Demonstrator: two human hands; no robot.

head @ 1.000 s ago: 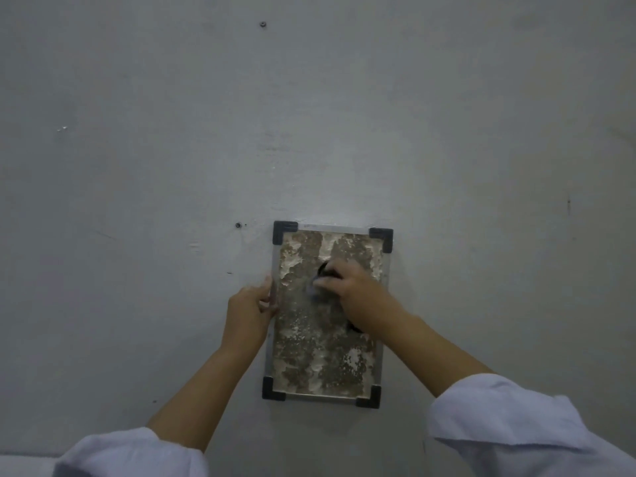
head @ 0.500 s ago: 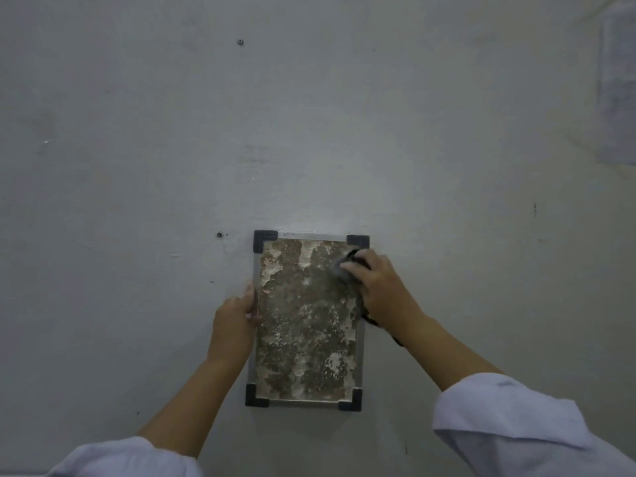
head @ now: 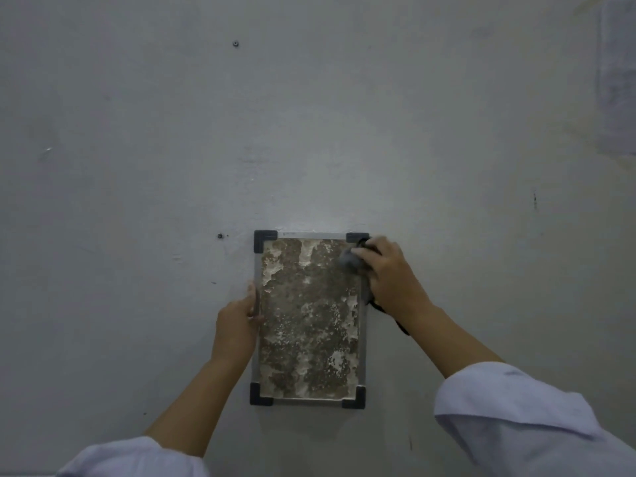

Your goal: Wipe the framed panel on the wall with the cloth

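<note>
Up close, the fingers (head: 370, 253) of the right hand (head: 389, 273) are curled tight around a dark grey cloth (head: 350, 260), pressing it against the top right corner of the framed panel (head: 308, 318). A dark strip of the cloth trails out below the wrist, past the panel's right edge. The left hand (head: 237, 327) is closed on the panel's left edge about halfway down, thumb lying over the front of the frame, the other fingers hidden behind the edge.

The panel hangs upright on the wall (head: 137, 166), taller than wide, with a thin pale metal frame and black corner caps (head: 264, 239) at all four corners. Its face is mottled brown with flaky whitish patches, thickest along the top left, the right side and the bottom.

The wall itself is flat, dull grey and scuffed. A small dark screw (head: 235, 43) sits high above the panel, and another small hole or fixing (head: 220, 235) lies just left of the top left corner. A thin dark mark (head: 534, 198) shows well off to the right, and a paler rectangular patch (head: 617, 80) runs down the far upper right edge.

Bare wall surrounds the panel on every side, widest above and to the left. Both forearms reach up from below, with white sleeves (head: 509, 418) pushed back at the bottom of the view
</note>
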